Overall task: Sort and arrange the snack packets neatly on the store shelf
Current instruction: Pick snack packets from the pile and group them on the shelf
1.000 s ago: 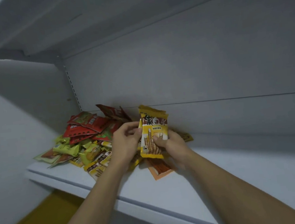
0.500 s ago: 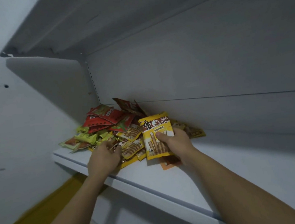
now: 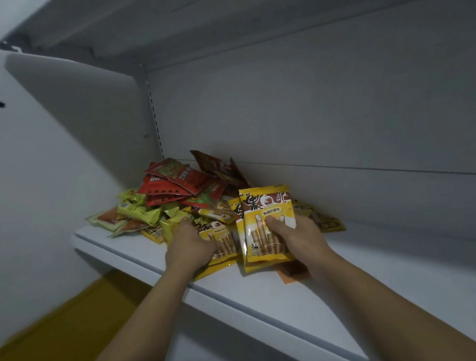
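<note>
The right hand (image 3: 299, 238) clamped two yellow packets (image 3: 265, 224) upright over the shelf (image 3: 274, 301), while the left hand (image 3: 187, 250) lay on a third yellow packet (image 3: 226, 242) fronting a red, green and yellow heap (image 3: 173, 193); whether it gripped could not be told.

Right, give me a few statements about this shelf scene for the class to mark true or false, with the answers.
1. The right hand holds the upright yellow packets, thumb on the front. True.
2. The left hand hangs free below the shelf. False: it rests on a flat yellow packet in the pile.
3. The red packets lie at the back of the pile, near the rear wall. True.
4. The pile sits at the shelf's right end. False: it is at the left end, by the side panel.
</note>
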`<state>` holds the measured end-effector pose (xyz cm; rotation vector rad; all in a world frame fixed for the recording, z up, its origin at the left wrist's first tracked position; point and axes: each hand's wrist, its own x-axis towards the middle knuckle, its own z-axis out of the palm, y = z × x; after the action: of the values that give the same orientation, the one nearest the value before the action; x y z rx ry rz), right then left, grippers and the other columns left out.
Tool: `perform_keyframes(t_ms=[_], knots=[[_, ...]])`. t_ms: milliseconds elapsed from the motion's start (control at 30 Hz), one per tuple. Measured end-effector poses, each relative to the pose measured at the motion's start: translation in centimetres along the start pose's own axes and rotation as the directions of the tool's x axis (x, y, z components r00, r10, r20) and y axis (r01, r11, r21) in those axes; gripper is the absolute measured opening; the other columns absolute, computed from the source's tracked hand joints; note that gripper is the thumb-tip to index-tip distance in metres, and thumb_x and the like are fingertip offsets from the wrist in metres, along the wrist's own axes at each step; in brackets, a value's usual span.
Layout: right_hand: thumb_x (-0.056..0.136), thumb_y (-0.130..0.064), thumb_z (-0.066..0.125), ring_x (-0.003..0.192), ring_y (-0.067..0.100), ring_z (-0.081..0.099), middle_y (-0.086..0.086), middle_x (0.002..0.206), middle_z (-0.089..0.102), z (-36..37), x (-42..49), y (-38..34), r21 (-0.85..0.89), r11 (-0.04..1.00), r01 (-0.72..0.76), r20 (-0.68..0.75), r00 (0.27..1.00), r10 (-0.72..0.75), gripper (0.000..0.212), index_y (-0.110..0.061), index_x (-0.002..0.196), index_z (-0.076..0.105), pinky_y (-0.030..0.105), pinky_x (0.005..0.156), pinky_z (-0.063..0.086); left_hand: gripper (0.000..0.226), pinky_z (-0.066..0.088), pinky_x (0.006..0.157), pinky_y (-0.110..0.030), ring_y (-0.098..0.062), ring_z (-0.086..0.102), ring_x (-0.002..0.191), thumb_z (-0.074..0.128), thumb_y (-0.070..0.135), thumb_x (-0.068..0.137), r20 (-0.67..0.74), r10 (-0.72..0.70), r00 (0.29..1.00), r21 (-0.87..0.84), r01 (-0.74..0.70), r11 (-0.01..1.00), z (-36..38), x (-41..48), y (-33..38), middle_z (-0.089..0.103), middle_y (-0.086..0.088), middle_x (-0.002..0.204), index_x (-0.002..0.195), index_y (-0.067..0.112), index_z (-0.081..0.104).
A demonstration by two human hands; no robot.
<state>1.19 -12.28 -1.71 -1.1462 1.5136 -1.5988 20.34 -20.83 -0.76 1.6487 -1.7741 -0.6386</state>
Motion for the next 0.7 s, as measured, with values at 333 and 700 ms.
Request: perform_keyframes(t_ms=[333,700], knots=[[0.091,-0.04,0.067,0.08,0.011,0.073,-0.012,0.084,0.077,-0.1,-0.2,-0.2,0.066,0.998,-0.021,0.004,1.0,0.021,0.02,-0.022,0.094,0.073,0.027,0.071,0.053,0.043,0.048,0.06,-0.027,-0.015,0.061,0.076,0.068,0.005,0.089,-0.146,0.088,0.985,-0.429,-0.143,0.892,-0.9,-0.6,-1.5,0.065,0.0,0.095,0.13,0.012,0.057],[0.094,-0.034,0.065,0.097,0.026,0.073,0.005,0.105,0.076,0.3,-0.8,-1.0,0.327,0.945,-0.029,0.003,1.0,0.029,0.027,-0.017,0.115,0.068,0.044,0.088,0.057,0.026,0.057,0.07,-0.039,-0.021,0.066,0.076,0.063,-0.001,0.092,-0.056,0.273,0.96,-0.742,-0.223,0.632,3.0,-4.6,2.6,0.058,0.0,0.077,0.112,0.015,0.063]])
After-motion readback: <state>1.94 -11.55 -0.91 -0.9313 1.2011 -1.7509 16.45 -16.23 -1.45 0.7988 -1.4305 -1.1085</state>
